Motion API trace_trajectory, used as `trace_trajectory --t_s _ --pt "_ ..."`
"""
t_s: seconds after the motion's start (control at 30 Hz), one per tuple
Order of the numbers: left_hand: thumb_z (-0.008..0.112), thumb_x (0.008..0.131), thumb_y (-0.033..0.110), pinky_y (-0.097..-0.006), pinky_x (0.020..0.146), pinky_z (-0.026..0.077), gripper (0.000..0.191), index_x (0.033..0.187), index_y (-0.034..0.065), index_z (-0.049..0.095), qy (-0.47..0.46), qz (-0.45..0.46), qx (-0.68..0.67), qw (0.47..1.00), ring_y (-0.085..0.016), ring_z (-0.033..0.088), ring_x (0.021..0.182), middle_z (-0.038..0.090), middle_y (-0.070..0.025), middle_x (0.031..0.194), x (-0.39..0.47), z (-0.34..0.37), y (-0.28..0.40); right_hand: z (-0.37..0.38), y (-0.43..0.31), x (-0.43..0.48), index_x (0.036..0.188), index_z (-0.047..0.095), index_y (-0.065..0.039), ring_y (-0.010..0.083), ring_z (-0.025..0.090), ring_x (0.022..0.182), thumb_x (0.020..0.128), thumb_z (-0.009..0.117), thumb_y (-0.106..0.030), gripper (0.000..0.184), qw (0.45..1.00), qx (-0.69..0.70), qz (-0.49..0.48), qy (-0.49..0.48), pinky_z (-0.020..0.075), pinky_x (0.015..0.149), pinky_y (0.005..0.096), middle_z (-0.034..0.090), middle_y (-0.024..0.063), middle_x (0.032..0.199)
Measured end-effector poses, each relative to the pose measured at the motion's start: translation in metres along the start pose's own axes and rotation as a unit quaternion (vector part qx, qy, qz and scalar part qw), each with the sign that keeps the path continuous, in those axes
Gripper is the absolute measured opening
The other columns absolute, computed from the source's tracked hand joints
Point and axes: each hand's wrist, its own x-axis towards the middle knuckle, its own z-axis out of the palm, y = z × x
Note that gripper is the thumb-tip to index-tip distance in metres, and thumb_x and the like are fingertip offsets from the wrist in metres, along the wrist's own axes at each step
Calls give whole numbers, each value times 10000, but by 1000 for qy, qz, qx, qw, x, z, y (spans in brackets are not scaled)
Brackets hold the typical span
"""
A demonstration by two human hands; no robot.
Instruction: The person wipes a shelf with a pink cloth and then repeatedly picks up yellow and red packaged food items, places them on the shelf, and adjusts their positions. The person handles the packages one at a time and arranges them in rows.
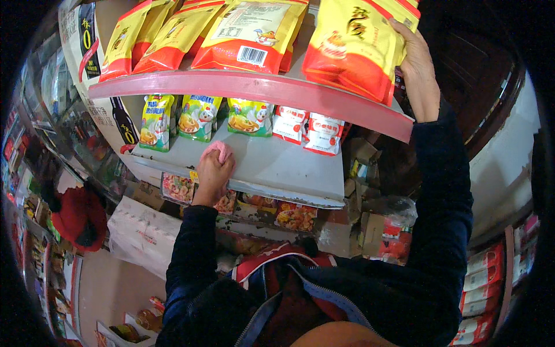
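My left hand (214, 171) is closed around a bunched pink cloth (220, 150) near the front edge of the lower grey shelf (277, 158). Behind the cloth stand green-and-yellow seasoning pouches (200, 118), printed with a cartoon chicken. Two white-and-red sachets (323, 134) lean farther right on the same shelf. On the upper shelf, my right hand (418, 65) grips the right side of a yellow-and-red bag (353, 52). Its thumb lies over the front of the bag, and the other fingers are mostly hidden behind it.
More yellow-and-red bags (253, 37) line the upper shelf behind its pink edge strip (256, 84). Food packets (297, 215) show below the lower shelf. A white carton (143, 225) is at the left, near a red-and-black object (80, 217). Cardboard boxes (372, 232) sit low at the right.
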Motion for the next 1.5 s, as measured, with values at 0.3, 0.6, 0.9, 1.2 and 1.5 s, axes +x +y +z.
trace_trajectory --t_s 0.3,0.6,0.9,1.2,1.5 --pt "665 794 406 -479 716 491 379 867 35 644 -6 -9 -16 1000 -400 632 816 661 -194 840 1 1 -3 -38 -21 -14 1205 493 41 291 665 991 883 621 -47 358 990 116 47 62 579 852 394 618 196 1156" --pt "666 792 403 -464 681 484 374 826 31 646 -10 -21 -8 1000 -393 626 766 656 -192 806 3 5 -6 -51 -29 -13 1198 492 62 280 704 853 888 650 -128 397 995 23 101 4 612 726 365 656 229 1063" --pt "654 788 370 -485 655 491 309 790 62 637 4 2 10 1000 -392 632 750 657 -179 763 2 4 -5 -13 -26 4 1225 517 37 250 646 956 873 649 -199 443 980 -121 146 -54 525 864 367 627 175 1143" --pt "657 816 357 -462 702 488 346 900 22 643 -1 7 -11 1000 -397 626 819 654 -196 853 3 8 -12 21 -21 -27 1256 492 47 252 629 1016 873 642 -208 485 974 -171 118 -87 502 908 365 612 184 1176" --pt "635 809 376 -485 671 499 312 837 66 658 50 52 18 997 -383 646 761 675 -168 810 1 16 -23 65 -44 -92 1288 466 58 255 611 1076 872 635 -217 526 970 -184 43 -156 479 953 362 596 193 1209"
